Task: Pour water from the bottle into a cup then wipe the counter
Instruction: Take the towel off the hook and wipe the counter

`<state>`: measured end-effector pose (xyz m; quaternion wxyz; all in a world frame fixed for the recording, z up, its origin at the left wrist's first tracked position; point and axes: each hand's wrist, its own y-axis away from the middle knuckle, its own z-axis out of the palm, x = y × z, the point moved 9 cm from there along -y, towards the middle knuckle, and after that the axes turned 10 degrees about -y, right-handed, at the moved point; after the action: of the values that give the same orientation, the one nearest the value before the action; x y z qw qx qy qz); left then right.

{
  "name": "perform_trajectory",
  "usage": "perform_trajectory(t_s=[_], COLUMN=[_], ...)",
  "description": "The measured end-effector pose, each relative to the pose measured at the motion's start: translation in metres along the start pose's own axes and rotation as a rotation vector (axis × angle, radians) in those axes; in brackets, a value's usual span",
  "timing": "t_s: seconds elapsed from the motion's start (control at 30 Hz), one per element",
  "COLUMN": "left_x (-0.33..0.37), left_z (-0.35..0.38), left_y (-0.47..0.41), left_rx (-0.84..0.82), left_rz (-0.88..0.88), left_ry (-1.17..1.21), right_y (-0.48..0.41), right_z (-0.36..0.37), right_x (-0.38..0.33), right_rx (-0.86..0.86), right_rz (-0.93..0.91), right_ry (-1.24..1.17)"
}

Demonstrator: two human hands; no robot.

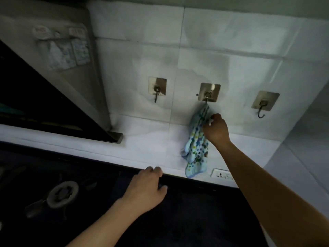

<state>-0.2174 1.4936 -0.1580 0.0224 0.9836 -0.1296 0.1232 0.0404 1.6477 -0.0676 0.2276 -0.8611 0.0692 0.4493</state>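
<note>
A light blue cloth with coloured dots [196, 148] hangs from the middle wall hook [208, 94] on the white tiled wall. My right hand [216, 128] is raised to the wall and grips the cloth's upper part, just below the hook. My left hand [148, 188] rests palm down on the dark counter [195, 220], fingers curled at its back edge and holding nothing. No bottle or cup is in view.
Two more metal hooks, one at the left [157, 88] and one at the right [264, 103], are bare. A range hood [53, 82] juts out at the left above a gas burner [61, 194]. A wall socket [221, 174] sits just above the counter.
</note>
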Motion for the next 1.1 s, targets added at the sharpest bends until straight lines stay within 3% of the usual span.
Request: perform_trajectory(t_s=[0.23, 0.5, 0.83, 0.97, 1.1], left_x=[0.046, 0.087, 0.079, 0.081, 0.067], left_z=[-0.065, -0.075, -0.18, -0.209, -0.177], left_y=[-0.133, -0.218, -0.158, -0.104, -0.053], left_rx=[0.225, 0.297, 0.658, 0.749, 0.654], left_rz=[-0.005, -0.011, 0.153, 0.26, 0.327], left_ry=[0.305, 0.317, 0.602, 0.605, 0.679], right_y=[-0.007, -0.02, -0.001, 0.036, 0.082], right_z=[0.006, -0.001, -0.1, -0.131, -0.122], right_x=[0.005, 0.004, -0.057, -0.097, -0.088], right_rx=[-0.044, -0.097, 0.243, 0.208, 0.011], right_rz=[-0.078, -0.088, -0.244, -0.377, -0.37], right_ry=[0.01, 0.057, -0.264, -0.303, -0.351])
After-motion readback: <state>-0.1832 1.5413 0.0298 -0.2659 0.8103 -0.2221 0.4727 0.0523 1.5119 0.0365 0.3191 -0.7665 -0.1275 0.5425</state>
